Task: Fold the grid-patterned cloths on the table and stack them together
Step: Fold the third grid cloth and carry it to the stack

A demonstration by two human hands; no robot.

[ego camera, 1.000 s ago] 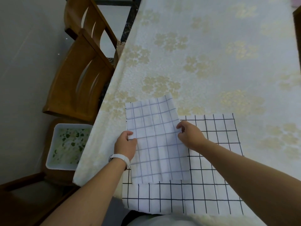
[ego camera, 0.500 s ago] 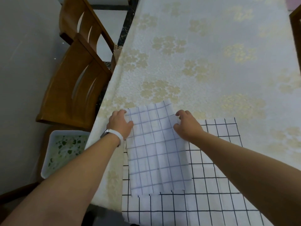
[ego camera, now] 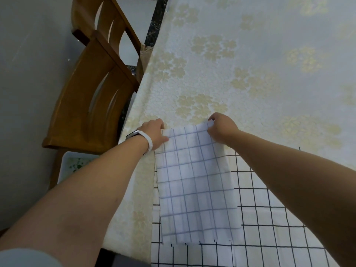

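A folded white cloth with thin grey-blue grid lines [ego camera: 194, 185] lies lengthwise near the table's left edge. It partly covers a larger white cloth with a bold black grid [ego camera: 269, 228], spread flat at the near edge. My left hand [ego camera: 154, 134], with a white wristband, pinches the folded cloth's far left corner. My right hand [ego camera: 221, 129] pinches its far right corner. Both far corners are slightly raised off the table.
The table [ego camera: 250, 64] carries a cream cloth with pale yellow flowers. Two wooden chairs [ego camera: 92, 93] stand along its left side. A white tray with a green pattern [ego camera: 75, 166] sits low at the left, under my left forearm.
Both hands slid from the folded cloth's middle sides up to its far corners and took hold of them. The view shifted forward with them.
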